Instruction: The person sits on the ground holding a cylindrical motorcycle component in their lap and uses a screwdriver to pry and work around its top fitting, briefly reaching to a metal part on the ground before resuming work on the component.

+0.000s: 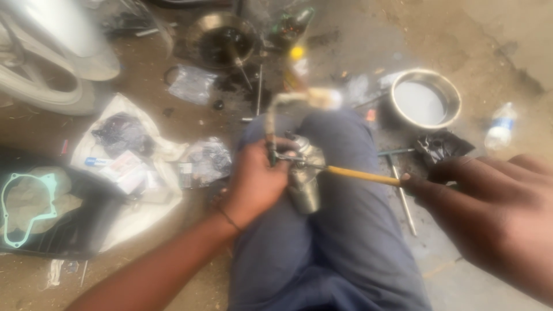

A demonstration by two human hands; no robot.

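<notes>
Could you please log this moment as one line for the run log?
left hand: grips metal part on knee | right hand: holds yellow-handled tool against part | steel bowl on ground

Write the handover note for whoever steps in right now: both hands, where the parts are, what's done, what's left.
Left hand: closed around a small metal engine part with a hose, held over the knee.
Right hand: fingers pinch the end of a yellow-handled tool, whose tip sits in the part.
Around: metal bowl ahead on the right, plastic bottle beyond it, green gasket on a dark tray on the left, bags of small parts on white cloth.
Done: part in hand, tool engaged.
Left: the picture is blurred, so I cannot tell how far the work has got.
</notes>
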